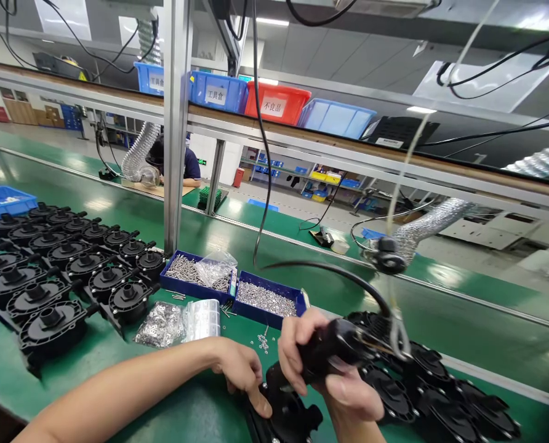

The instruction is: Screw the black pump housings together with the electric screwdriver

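My right hand is wrapped round a black electric screwdriver, which hangs from a cord and tilts down over the work. Below it lies a black round plastic housing with shiny screws at its rim. My left hand has its fingers curled, one digit pressing on the left edge of that housing. Whether a small part sits under that fingertip is hidden. The tool's tip is also hard to make out. Just beyond my hands, a few loose nuts lie on the green bench.
Blue trays of screws and nuts stand behind my hands. A bag of small metal parts lies at their left. Rows of black housings fill the left; more housings are at right. A metal post rises behind the trays.
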A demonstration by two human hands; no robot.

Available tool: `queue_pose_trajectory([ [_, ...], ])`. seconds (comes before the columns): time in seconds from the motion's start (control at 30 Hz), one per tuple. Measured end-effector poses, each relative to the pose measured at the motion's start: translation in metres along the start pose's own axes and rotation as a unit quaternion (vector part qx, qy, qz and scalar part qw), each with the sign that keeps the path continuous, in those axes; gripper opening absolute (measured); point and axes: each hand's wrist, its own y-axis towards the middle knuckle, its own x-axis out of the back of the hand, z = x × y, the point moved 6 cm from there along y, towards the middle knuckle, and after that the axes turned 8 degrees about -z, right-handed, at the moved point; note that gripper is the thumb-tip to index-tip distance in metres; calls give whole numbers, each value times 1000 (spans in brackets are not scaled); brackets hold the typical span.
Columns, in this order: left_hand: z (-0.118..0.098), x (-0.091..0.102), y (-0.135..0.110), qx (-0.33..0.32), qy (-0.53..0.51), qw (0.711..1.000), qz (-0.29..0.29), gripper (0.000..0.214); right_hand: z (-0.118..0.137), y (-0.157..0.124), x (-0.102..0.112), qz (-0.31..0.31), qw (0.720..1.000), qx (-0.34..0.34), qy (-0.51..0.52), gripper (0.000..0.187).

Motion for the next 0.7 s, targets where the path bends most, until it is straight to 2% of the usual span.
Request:
queue_pose_trajectory([
  [0.03, 1, -1, 0, 17, -7, 1000, 7, 55, 0, -1, 1, -4, 1000, 3, 2, 35],
  [0.13, 4, -2, 0, 40, -17, 999, 16, 56, -1, -2, 6, -111, 992, 42, -51, 25],
  [0.2, 5, -1, 2, 33, -19, 999, 15, 57, 0, -3, 6, -158, 982, 67, -81, 20],
  [0.27, 6, -1, 4, 26, -25, 999, 13, 58, 1, -1, 4, -167, 982, 64, -66, 23],
  [0.4, 9, -3, 8, 11, -39, 999, 28, 59, 1, 2, 7, -151, 987, 21, 41, 45],
  [0.47, 11, -3, 10, 13, -38, 999, 30, 59, 1, 2, 9, -152, 986, 23, 66, 47],
  [0.57, 13, -3, 13, 18, -33, 999, 29, 60, 1, 0, 9, -175, 982, 41, 51, 48],
  [0.7, 11, -4, 12, 19, -39, 999, 33, 60, 3, -3, 7, -201, 975, 89, -37, 43],
])
